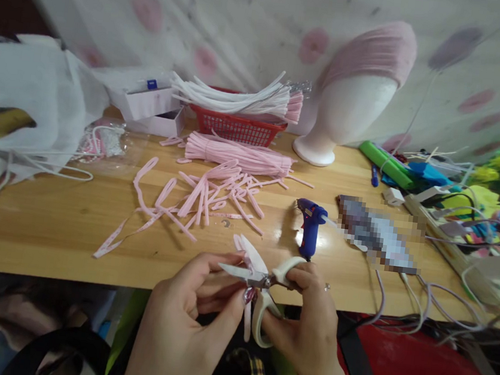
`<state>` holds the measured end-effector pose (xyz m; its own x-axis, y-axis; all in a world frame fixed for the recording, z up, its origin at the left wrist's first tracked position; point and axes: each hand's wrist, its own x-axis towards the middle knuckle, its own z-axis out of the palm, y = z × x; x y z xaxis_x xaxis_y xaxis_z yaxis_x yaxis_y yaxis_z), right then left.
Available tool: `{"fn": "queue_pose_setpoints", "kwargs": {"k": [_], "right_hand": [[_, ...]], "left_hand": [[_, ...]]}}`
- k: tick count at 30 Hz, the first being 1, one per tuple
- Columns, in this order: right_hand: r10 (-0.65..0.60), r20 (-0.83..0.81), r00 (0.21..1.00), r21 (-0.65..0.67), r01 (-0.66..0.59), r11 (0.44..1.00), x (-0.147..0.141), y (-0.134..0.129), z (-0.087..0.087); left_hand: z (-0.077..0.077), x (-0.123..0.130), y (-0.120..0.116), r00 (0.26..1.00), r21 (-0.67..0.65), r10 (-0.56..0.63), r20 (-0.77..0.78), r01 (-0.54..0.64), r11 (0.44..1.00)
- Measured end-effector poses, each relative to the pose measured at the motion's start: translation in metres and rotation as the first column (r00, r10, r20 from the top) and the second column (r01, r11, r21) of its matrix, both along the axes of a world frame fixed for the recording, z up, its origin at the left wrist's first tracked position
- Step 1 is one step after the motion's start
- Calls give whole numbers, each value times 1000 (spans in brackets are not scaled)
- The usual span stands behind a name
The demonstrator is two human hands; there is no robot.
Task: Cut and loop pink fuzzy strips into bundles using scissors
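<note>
My left hand (199,320) pinches a short pink pipe cleaner (247,319) between thumb and fingers, near the table's front edge. In my right hand (313,321) are scissors (265,281) with cream handles, fingers through the loops. The blades are spread, and the pink piece lies at them by my left fingertips; whether they touch it I cannot tell. Behind the hands lies a loose heap of bent and looped pink pipe cleaners (206,197). A tied bundle of straight pink pipe cleaners (240,154) rests farther back. A pink tape measure (110,242) curls on the left.
A blue glue gun (311,227) stands right of the heap. Behind are a red basket (239,127) with white and pink stems and a foam head (346,111) wearing a pink cap. A power strip (446,234) with cables lies right; white bags (30,90) lie left.
</note>
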<state>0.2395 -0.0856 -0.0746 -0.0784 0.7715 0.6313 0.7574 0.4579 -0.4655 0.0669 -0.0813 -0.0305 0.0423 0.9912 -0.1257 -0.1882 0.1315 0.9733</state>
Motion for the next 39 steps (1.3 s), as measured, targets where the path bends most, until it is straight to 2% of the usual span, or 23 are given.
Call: {"fn": "queue_pose_setpoints", "kwargs": {"k": [7,13,18,21,23,25,28,30,32,34,37,39], "right_hand": [[-56,49,997,2,56,998,-3,-5,-2],[-46,42,998,-13,46,999,-2,-4,-4],[-21,-34,999,-111,18,994,3,-8,-12],[-160,-112,981,-182,138,974,5,-7,-12],[-284,-111,952,-239,251,938,5,-3,-10],[-355,-74,932,-312,316,896,5,1,-8],[-365,-83,927,-376,310,873,4,5,-9],[-332,-167,928,-359,257,897,2,3,-9],[-276,-251,928,-306,195,932,-1,-2,-7],[-194,-258,946,-237,133,962,-4,-8,-1],[-78,-144,986,-156,55,986,-8,-11,10],[-43,-59,997,-137,35,990,-11,-10,15]], "left_hand": [[-3,2,-4,1000,1,-25,14,25,1000],[-4,3,-3,1000,5,-24,-12,24,1000],[-5,2,0,997,25,36,-66,-34,999],[-7,-1,5,993,41,81,-90,-77,996],[-10,-4,8,992,59,96,-78,-92,994],[-13,-8,12,995,81,90,-41,-86,993],[-19,-12,16,994,76,102,39,-104,992],[-21,-13,16,992,92,121,37,-124,988],[-22,-13,15,986,160,158,-58,-148,976],[-22,-13,13,946,289,233,-225,-163,943],[-20,-11,7,814,484,377,-442,-137,864],[-19,-10,4,756,540,418,-504,-102,836]]}}
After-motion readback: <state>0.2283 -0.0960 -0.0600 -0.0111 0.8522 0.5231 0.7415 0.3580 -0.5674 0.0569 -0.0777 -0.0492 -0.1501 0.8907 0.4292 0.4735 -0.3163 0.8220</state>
